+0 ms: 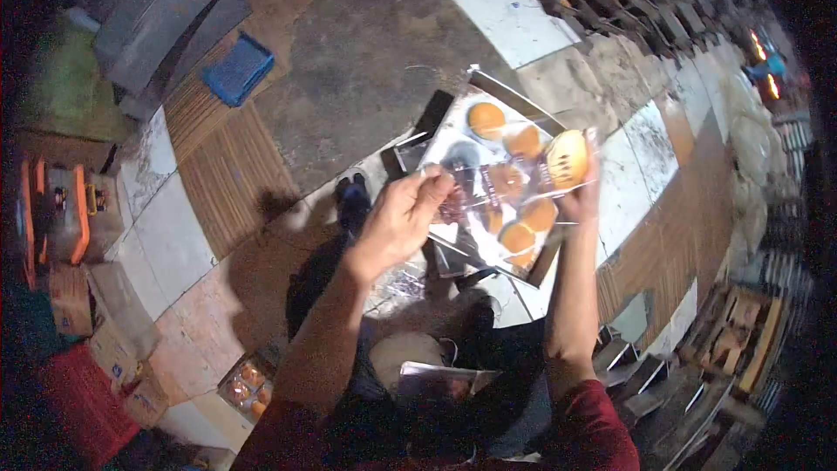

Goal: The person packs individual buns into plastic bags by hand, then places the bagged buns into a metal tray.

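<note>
My left hand (403,216) pinches the left edge of a clear plastic bag (501,183). My right hand (582,196) holds the bag's right end, where a round golden bun (567,158) sits inside the plastic. Below the hands lies a metal tray (453,126) with several orange-brown buns (486,119) on it. The bag is stretched between both hands above the tray.
A blue square pad (237,70) lies on the floor at upper left. An orange box (65,209) stands at the left edge. A pack of bagged buns (247,384) rests at lower left. Stacked trays and racks (732,340) fill the right side. My feet (353,196) are below.
</note>
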The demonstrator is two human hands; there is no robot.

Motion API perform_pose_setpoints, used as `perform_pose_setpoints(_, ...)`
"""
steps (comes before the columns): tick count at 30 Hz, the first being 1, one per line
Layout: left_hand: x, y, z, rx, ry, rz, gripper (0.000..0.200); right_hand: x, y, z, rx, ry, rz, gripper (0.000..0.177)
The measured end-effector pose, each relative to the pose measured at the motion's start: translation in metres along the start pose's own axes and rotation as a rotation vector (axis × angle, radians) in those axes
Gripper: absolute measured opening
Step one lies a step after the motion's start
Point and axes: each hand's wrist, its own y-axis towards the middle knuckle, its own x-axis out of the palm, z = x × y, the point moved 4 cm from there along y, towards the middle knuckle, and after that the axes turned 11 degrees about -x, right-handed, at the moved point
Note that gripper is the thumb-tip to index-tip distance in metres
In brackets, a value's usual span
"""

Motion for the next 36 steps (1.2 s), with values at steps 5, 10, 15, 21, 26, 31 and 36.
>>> perform_pose_setpoints(5, 0.03, -0.019, -0.012, 0.045, 0.097, -0.188, 0.036, 0.055, -0.115, -0.08, 0.071, -0.197, 0.08, 0.048)
perform_pose_setpoints(10, 0.078, -0.092, 0.019, 0.038, 0.274, -0.46, 0.024, 0.063, -0.249, -0.056, -0.02, -0.975, -0.036, 0.049)
perform_pose_setpoints(15, 0.055, -0.152, 0.029, 0.152, 0.41, 0.228, 0.046, 0.025, -0.334, -0.027, -0.182, 0.035, 0.482, 0.039)
perform_pose_setpoints(21, 0.107, -0.254, 0.032, -0.044, -0.673, -0.034, 0.073, 0.107, -0.418, 0.009, -0.596, -1.034, 0.098, 0.069)
perform_pose_setpoints(26, 0.127, -0.291, 0.025, -0.029, -0.667, -0.019, 0.083, 0.166, -0.424, -0.005, -0.745, -0.442, -0.244, 0.098)
perform_pose_setpoints(31, 0.088, -0.284, 0.052, -0.233, -1.216, -0.214, 0.085, 0.219, -0.413, -0.009, -0.714, -1.453, -0.766, 0.082)
perform_pose_setpoints(36, 0.088, -0.275, 0.023, -0.442, -1.513, -0.341, 0.078, 0.222, -0.416, -0.008, -0.827, -1.723, -0.999, 0.054)
